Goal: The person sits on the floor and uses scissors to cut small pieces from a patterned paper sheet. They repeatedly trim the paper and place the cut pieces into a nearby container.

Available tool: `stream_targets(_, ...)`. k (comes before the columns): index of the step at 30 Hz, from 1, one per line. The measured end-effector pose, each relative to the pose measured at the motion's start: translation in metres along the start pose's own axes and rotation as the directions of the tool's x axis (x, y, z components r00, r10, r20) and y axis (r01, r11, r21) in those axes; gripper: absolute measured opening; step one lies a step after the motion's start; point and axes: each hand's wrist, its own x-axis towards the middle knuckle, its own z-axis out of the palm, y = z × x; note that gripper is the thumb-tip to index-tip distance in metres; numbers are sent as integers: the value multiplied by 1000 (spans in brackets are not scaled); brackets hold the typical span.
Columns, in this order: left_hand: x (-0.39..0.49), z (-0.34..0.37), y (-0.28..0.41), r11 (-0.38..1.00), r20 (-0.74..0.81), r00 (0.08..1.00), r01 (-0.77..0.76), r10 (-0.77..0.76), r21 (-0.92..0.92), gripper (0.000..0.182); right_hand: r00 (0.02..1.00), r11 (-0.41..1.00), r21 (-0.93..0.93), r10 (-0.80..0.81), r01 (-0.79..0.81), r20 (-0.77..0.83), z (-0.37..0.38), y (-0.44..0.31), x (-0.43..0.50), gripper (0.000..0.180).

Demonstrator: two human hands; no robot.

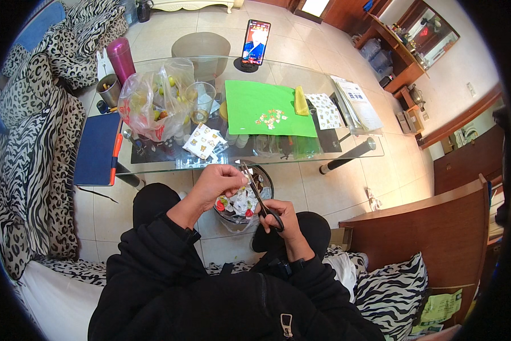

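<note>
My right hand (279, 217) grips the black handles of a pair of scissors (257, 194), whose blades point up and away from me. Beside the blade tips, my left hand (223, 183) has its thumb and forefinger pinched together; a small pale piece seems to be at the fingertips, too small to tell. Both hands are above a waste bin (273, 187) with crumpled paper and scraps in it. On the glass table, small paper cutouts (271, 118) lie in a loose group on a green mat (255, 100). Sheets with printed bears (202, 140) lie left of the mat.
A folded yellow cloth (300, 101) rests on the mat's right part, near another printed sheet (324, 111) and stacked papers (357, 102). Leftward are a clear plastic cup (201, 100), a bag of fruit (153, 102) and a blue notebook (97, 149). A phone (255, 42) stands behind the mat.
</note>
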Motion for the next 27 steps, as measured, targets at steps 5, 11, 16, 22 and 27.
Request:
stream_targets(5, 1, 0, 0, 1000, -8, 1000, 2, -2, -14, 14, 999, 998, 47, 37, -37, 7, -3, 2, -1, 47)
stream_targets(11, 1, 1, -2, 1000, 3, 1000, -5, 5, -6, 13, 1000, 1000, 22, 23, -23, -6, -1, 2, -1, 51)
stream_targets(16, 1, 1, -1, 1000, -3, 1000, 5, -5, 2, 12, 999, 1000, -9, 26, -26, -22, 0, -1, -2, 56)
stream_targets(22, 1, 2, -1, 1000, 6, 1000, 10, -10, 23, 11, 999, 999, 5, 47, -47, -17, -3, -1, -6, 54)
stream_targets(27, 1, 2, -1, 999, 28, 1000, 6, -7, 32, 12, 999, 999, 13, 46, -46, -7, -6, -1, -9, 52)
